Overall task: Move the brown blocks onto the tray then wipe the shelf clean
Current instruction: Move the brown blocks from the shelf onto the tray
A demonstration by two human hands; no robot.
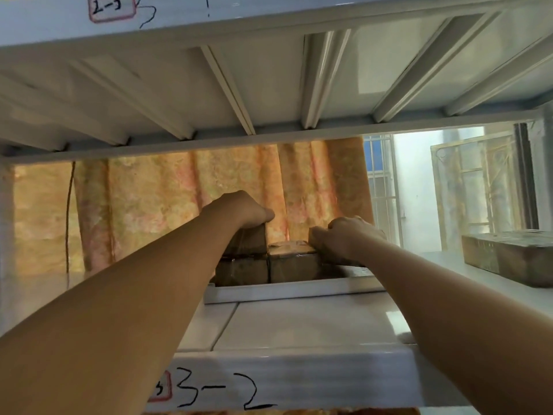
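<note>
On the white tray point(287, 290), the left hand point(245, 209) is closing over the top of an upper brown block point(250, 239), while the right hand point(350, 235) is gripping another block point(315, 235). More blocks point(291, 265) are sitting stacked between them, on the white shelf point(299, 322).

Orange patterned curtain point(167, 205) behind; barred window point(380, 187) bright at right

Brown tape-wrapped blocks point(270, 262) sat stacked in the white tray point(287, 290) at mid-shelf point(299, 324). One more brown block point(508, 256) lay apart on the shelf, far right.
</note>
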